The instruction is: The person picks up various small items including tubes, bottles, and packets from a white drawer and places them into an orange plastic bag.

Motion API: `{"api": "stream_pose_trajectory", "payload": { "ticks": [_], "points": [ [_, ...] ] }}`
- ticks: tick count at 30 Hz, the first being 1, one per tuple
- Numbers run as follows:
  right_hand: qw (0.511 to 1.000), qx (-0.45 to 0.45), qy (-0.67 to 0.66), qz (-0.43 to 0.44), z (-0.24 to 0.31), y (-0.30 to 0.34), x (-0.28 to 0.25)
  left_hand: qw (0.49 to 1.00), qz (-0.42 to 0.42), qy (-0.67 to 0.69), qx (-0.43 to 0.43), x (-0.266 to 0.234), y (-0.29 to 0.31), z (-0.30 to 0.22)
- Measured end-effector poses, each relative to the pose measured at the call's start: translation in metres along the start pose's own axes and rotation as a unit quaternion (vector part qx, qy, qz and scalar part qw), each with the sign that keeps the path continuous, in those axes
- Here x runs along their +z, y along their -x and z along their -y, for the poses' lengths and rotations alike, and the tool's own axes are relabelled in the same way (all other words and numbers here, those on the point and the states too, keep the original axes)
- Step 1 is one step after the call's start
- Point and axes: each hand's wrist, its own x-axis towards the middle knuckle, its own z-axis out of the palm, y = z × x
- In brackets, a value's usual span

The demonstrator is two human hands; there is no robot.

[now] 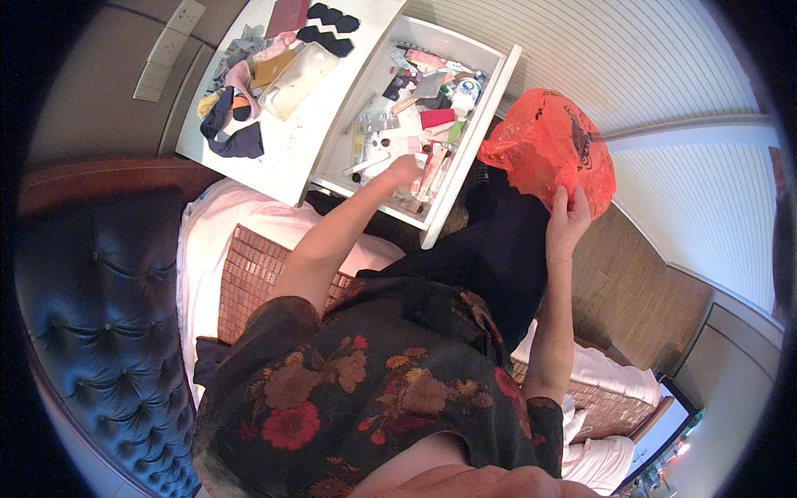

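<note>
My left hand (404, 173) reaches into the near end of a pulled-out white drawer (335, 163). Its fingers are curled together among small packets, and what they grip, if anything, is hidden. On the right, my right hand (569, 212) pinches the near edge of a red plastic bag (552, 141) with dark print, which hangs beside the drawer front. Inside the drawer lie a white bottle with a blue and yellow label (466, 93), a red box (437, 118), a clear plastic case (378, 122) and several small tubes and boxes.
On the white cabinet top (300, 149) lie a pale, translucent tray (300, 80), dark folded cloths (325, 40) and a heap of small garments (237, 87). A bed with a woven mat (253, 270) and a dark tufted headboard (104, 307) stands at left. Wooden flooring (635, 290) shows at right.
</note>
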Motion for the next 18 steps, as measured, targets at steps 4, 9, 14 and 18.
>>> {"api": "stream_pose_trajectory", "payload": {
  "ticks": [4,9,14,18],
  "points": [
    [1.000,-0.004,-0.023,-0.014,-0.012,0.002,0.001,0.883,0.153,0.443,-0.002,-0.020,0.026,-0.005],
    [1.000,-0.003,0.009,-0.005,-0.007,0.001,0.001,0.862,0.173,0.476,0.025,-0.040,0.039,0.007],
    [1.000,-0.006,-0.007,-0.007,-0.003,0.000,0.004,0.846,0.153,0.509,0.033,-0.041,0.032,0.012],
    [1.000,-0.007,-0.008,-0.002,0.000,-0.003,0.004,0.865,0.116,0.482,0.076,-0.033,0.025,0.013]
  ]
}}
